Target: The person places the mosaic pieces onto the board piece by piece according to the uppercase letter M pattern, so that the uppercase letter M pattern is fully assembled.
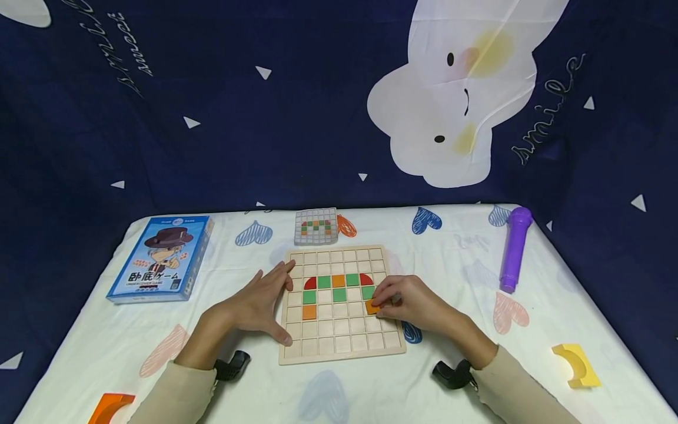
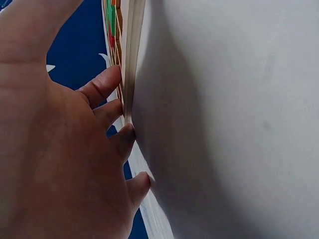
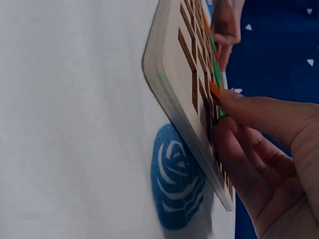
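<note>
A square wooden grid board (image 1: 342, 344) lies on the cloth before me. Green squares, red quarter-round pieces, and orange squares fill several cells in its middle rows. My left hand (image 1: 254, 306) spreads its fingers along the board's left edge, thumb at the lower corner; the left wrist view shows the fingertips (image 2: 113, 79) against the rim. With thumb and fingers, my right hand (image 1: 415, 301) pinches an orange square tile (image 1: 372, 307) at a cell near the right edge, below a green tile (image 1: 368, 292). Fingers partly cover that orange tile.
Behind the board lies a small pattern card (image 1: 316, 237) with a similar coloured grid. A blue game box (image 1: 159, 259) is at left, a purple microphone-shaped object (image 1: 515, 250) at right. A yellow arch block (image 1: 581, 366) and an orange arch block (image 1: 108, 407) lie nearer the front.
</note>
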Demonstrator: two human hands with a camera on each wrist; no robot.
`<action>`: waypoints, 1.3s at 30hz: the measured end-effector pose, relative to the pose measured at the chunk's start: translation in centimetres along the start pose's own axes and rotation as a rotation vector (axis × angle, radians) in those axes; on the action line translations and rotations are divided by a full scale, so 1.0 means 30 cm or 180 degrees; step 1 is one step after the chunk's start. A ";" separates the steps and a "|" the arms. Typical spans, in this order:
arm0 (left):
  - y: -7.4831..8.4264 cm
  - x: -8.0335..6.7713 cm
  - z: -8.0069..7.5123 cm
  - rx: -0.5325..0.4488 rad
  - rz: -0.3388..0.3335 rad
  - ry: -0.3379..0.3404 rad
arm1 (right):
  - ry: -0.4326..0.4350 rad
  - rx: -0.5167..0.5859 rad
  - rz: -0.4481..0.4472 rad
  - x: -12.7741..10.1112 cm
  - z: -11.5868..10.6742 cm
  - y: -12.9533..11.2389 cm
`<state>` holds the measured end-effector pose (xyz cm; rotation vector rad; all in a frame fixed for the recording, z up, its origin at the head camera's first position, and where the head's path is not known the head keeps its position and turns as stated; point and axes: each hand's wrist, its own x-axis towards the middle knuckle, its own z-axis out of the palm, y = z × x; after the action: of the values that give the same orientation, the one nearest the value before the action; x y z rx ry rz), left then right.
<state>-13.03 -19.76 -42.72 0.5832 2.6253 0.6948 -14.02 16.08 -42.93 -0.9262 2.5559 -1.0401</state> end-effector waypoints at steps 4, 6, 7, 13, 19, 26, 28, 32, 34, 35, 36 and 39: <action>0.002 -0.001 -0.002 -0.0001 0.0010 0.0005 | -0.0021 -0.0012 -0.0007 0.005 0.001 -0.003; 0.003 -0.002 -0.003 -0.0003 0.0015 0.0005 | -0.0033 -0.0059 -0.0011 0.008 0.002 -0.005; 0.004 -0.002 -0.003 -0.0008 0.0018 0.0004 | -0.0035 -0.0099 -0.0013 0.009 0.003 -0.005; 0.003 -0.002 -0.004 -0.0013 0.0017 0.0004 | -0.0063 -0.0213 0.0000 0.015 0.006 -0.006; 0.000 -0.003 -0.002 0.0020 0.0012 0.0015 | -0.0090 -0.0253 0.0022 0.017 0.008 -0.010; 0.006 -0.006 -0.007 -0.0012 0.0042 0.0031 | -0.0072 -0.0240 0.0061 0.016 0.011 -0.009; 0.008 -0.006 -0.008 -0.0024 0.0046 0.0033 | -0.0069 -0.0236 0.0064 0.016 0.012 -0.008; 0.009 -0.006 -0.009 -0.0014 0.0059 0.0036 | -0.0075 -0.0240 0.0052 0.015 0.012 -0.006; 0.007 -0.006 -0.008 0.0005 0.0068 0.0034 | -0.0085 -0.0237 0.0044 0.015 0.012 -0.006; 0.006 -0.006 -0.008 0.0015 0.0073 0.0035 | -0.0087 -0.0236 0.0040 0.016 0.012 -0.005; 0.005 -0.006 -0.007 0.0022 0.0075 0.0034 | -0.0090 -0.0236 0.0039 0.016 0.012 -0.005; 0.002 -0.007 -0.007 0.0020 0.0082 0.0036 | -0.0105 -0.0234 0.0032 0.017 0.013 -0.006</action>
<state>-12.93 -19.88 -42.48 0.6176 2.6356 0.6998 -14.18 15.44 -43.06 -0.9397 2.5845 -0.9260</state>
